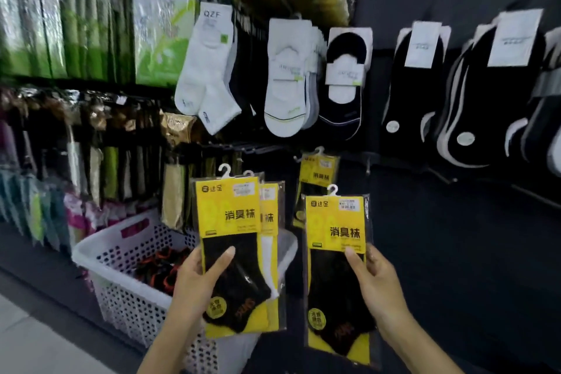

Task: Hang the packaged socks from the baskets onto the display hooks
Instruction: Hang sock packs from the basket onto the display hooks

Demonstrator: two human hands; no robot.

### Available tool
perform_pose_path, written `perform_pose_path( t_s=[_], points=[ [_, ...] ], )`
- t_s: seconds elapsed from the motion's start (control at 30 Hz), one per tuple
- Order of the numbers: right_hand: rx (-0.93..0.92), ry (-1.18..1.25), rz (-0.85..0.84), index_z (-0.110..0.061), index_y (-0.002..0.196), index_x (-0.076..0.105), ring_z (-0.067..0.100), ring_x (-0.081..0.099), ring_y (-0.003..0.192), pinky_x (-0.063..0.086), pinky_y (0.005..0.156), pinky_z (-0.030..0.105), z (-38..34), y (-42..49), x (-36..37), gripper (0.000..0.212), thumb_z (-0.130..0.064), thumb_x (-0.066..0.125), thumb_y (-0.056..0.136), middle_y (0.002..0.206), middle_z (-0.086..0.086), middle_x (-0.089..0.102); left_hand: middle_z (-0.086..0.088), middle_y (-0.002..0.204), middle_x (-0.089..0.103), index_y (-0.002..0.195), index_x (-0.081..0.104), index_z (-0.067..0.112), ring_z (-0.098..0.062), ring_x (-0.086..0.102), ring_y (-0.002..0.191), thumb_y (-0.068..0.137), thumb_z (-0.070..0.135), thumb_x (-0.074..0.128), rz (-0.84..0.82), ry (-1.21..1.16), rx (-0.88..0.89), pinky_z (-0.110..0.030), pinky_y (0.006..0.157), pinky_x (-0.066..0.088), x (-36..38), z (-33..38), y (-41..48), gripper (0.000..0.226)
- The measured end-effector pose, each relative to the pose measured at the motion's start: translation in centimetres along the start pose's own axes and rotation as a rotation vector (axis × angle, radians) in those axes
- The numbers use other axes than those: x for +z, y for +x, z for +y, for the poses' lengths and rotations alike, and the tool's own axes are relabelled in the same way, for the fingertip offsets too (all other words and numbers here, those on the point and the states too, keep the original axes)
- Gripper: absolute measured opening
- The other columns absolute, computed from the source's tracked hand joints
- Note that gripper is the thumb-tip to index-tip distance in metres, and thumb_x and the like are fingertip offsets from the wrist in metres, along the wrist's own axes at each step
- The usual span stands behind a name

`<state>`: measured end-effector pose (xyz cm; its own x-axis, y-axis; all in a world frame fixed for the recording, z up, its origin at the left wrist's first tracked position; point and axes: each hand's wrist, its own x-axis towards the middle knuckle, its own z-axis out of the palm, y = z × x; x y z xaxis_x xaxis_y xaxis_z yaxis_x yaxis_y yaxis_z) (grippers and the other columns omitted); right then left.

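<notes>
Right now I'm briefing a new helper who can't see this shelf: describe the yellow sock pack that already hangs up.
On the dark display wall, find the black no-show sock on a white card. Just below it one yellow pack hangs by its white hanger. Unlike the yellow packs gripped by the left hand and the right hand, no fingers hold it.

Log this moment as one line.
left hand holds two sock packs | right hand holds single pack | hung pack behind | basket lower-left

Dim and soft throughout; the hanging packets [76,24] at upper left smear with blur (glare on their plastic), edges bowed.
</notes>
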<state>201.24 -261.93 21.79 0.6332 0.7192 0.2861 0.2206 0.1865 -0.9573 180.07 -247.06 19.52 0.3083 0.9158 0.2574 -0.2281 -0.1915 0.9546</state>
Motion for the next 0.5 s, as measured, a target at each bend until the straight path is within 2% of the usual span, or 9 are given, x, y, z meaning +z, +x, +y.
perform_pose_path(
  t_s=[0.07, 0.13, 0.2, 0.27, 0.37, 0.43, 0.5],
  points=[
    [-0.036, -0.015, 0.016, -0.031, 0.099, 0.068, 0.001, 0.068, 0.090, 0.051, 0.078, 0.022, -1.2, 2.1, 0.7, 0.013, -0.029, 0.056, 0.093, 0.097, -0.012, 0.074, 0.023, 0.091, 0.071, 0.099, 0.064, 0.041, 0.005, 0.065, 0.080, 0.070, 0.046, 0.069, 0.038, -0.020, -0.002, -0.025, 0.073, 0.049, -0.6, -0.1, 1.1, 0.030],
    [-0.065, -0.040, 0.014, -0.031, 0.100, 0.067, 0.000, 0.068, 0.090, 0.052, 0.077, 0.019, -2.2, 4.0, 1.7, 0.013, -0.027, 0.056, 0.093, 0.097, -0.012, 0.073, 0.025, 0.090, 0.070, 0.096, 0.063, 0.042, 0.008, 0.065, 0.079, 0.069, 0.047, 0.069, 0.049, -0.017, -0.005, -0.022, 0.071, 0.048, -0.7, 0.4, 2.1, 0.028],
    [-0.076, -0.064, -0.002, -0.032, 0.100, 0.066, -0.002, 0.067, 0.088, 0.051, 0.069, 0.014, -2.9, 5.8, 2.8, 0.013, -0.027, 0.056, 0.094, 0.096, -0.013, 0.073, 0.026, 0.090, 0.070, 0.097, 0.063, 0.040, 0.009, 0.065, 0.077, 0.069, 0.046, 0.069, 0.051, -0.011, 0.008, -0.020, 0.068, 0.048, -0.8, 0.8, 3.0, 0.029],
    [-0.050, -0.099, -0.015, -0.031, 0.099, 0.066, 0.002, 0.067, 0.090, 0.048, 0.068, 0.014, -3.1, 7.3, 4.0, 0.013, -0.026, 0.055, 0.095, 0.096, -0.013, 0.072, 0.025, 0.090, 0.071, 0.097, 0.065, 0.037, 0.008, 0.066, 0.076, 0.071, 0.044, 0.069, 0.065, -0.022, 0.019, -0.020, 0.068, 0.047, -1.1, 0.8, 3.7, 0.027],
    [0.005, -0.143, -0.001, -0.028, 0.092, 0.065, 0.013, 0.066, 0.096, 0.052, 0.074, 0.023, -2.3, 9.0, 5.3, 0.013, -0.023, 0.054, 0.096, 0.100, -0.003, 0.071, 0.021, 0.087, 0.072, 0.096, 0.067, 0.033, 0.004, 0.067, 0.077, 0.070, 0.045, 0.070, 0.080, -0.033, 0.016, -0.021, 0.068, 0.047, -1.4, 0.5, 4.1, 0.029],
    [0.068, -0.119, 0.034, -0.023, 0.098, 0.067, 0.022, 0.065, 0.098, 0.053, 0.083, 0.034, -1.5, 10.2, 5.6, 0.011, -0.024, 0.055, 0.095, 0.104, 0.007, 0.071, 0.020, 0.091, 0.072, 0.098, 0.067, 0.034, 0.003, 0.067, 0.080, 0.068, 0.046, 0.070, 0.060, -0.039, 0.009, -0.022, 0.070, 0.048, -1.4, 0.3, 4.2, 0.033],
    [0.159, -0.053, 0.092, -0.018, 0.102, 0.068, 0.019, 0.064, 0.096, 0.051, 0.084, 0.033, -0.7, 11.3, 5.6, 0.014, -0.026, 0.060, 0.093, 0.107, 0.006, 0.070, 0.018, 0.094, 0.073, 0.099, 0.067, 0.035, 0.001, 0.068, 0.083, 0.067, 0.047, 0.070, 0.044, -0.045, -0.008, -0.023, 0.072, 0.050, -1.3, 0.2, 4.2, 0.035]
  ],
)
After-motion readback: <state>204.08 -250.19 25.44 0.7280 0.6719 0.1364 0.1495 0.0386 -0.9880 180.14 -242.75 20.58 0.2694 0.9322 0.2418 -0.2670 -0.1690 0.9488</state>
